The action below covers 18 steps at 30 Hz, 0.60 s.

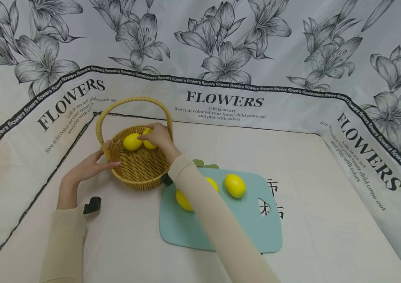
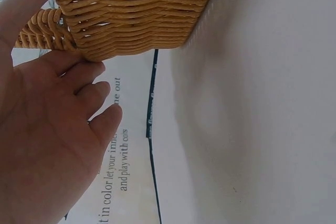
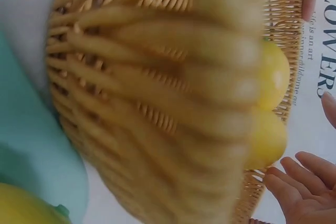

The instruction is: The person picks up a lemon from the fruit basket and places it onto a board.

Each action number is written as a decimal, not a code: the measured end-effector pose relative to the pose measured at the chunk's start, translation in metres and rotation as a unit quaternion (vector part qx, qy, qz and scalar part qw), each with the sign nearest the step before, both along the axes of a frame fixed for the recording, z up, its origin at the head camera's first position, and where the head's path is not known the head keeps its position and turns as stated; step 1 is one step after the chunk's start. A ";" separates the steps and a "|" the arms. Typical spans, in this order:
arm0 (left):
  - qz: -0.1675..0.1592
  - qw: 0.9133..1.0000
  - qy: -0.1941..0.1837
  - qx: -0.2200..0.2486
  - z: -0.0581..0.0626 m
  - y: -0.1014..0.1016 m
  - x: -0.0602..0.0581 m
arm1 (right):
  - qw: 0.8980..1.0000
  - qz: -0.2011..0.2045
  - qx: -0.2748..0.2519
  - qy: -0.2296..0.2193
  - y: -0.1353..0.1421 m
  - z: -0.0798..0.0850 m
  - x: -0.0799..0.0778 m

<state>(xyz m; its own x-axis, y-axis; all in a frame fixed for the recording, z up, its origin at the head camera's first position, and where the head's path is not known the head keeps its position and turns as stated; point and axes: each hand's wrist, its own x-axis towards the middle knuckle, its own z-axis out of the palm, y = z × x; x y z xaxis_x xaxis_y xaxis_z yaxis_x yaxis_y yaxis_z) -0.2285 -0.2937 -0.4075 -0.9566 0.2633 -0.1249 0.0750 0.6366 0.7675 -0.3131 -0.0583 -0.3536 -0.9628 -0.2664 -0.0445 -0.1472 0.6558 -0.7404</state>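
Observation:
A wicker basket with a tall arched handle stands at the left of the table. Its rim is held by my left hand, thumb over the edge and fingers against the outside wall. Two yellow lemons lie together inside: a left lemon and a right lemon. Over the right one is my right hand, reaching in past the handle. From the right wrist, that hand's fingers look loosely spread beside the lemon, with the thumb well apart from it.
A light teal cutting board lies right of the basket, under my right forearm. On it are a lemon and more yellow lemons, partly covered by the sleeve. Green leaves show at its back edge. Flower-printed cloth surrounds the table.

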 end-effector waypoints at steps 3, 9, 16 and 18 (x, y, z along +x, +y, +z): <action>0.002 1.000 -0.002 -0.001 0.000 0.000 0.000 | 1.000 0.005 0.005 0.000 0.001 -0.002 -0.002; 0.006 1.000 -0.006 -0.008 0.000 -0.001 -0.001 | 1.000 0.017 0.021 -0.004 0.003 -0.008 -0.004; 0.006 1.000 -0.008 -0.005 -0.001 -0.001 -0.001 | 0.998 0.025 0.047 -0.027 0.003 -0.020 -0.006; 0.005 1.000 -0.007 -0.006 0.000 -0.001 0.000 | 0.998 0.030 0.052 -0.026 0.003 -0.022 -0.006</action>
